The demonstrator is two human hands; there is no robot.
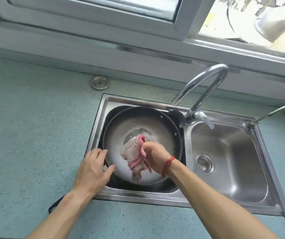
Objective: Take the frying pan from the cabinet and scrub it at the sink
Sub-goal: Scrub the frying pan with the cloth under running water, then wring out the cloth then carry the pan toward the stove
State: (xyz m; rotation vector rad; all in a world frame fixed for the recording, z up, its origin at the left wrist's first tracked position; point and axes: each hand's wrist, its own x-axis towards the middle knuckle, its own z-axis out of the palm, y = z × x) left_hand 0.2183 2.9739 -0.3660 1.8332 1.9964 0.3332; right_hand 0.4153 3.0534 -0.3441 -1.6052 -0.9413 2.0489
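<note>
Frying pan (138, 123), round grey metal, in steel sink's (138, 195) left basin. Left hand (93, 168) grips its rim; right hand (155, 156) clenches pink-edged cloth (134, 152).

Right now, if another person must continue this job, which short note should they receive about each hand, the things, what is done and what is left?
Left hand: holds the near-left rim of the frying pan, steadying it.
Right hand: fingers grip the pink-edged cloth, pressed against the pan's inside.
Things: the pan sits in the left basin of the sink; the faucet spout points over it, and no running water is visible.
Done: the pan is at the sink, with foamy water in its bottom.
Left: probably finishing the scrub, then a rinse.
</note>
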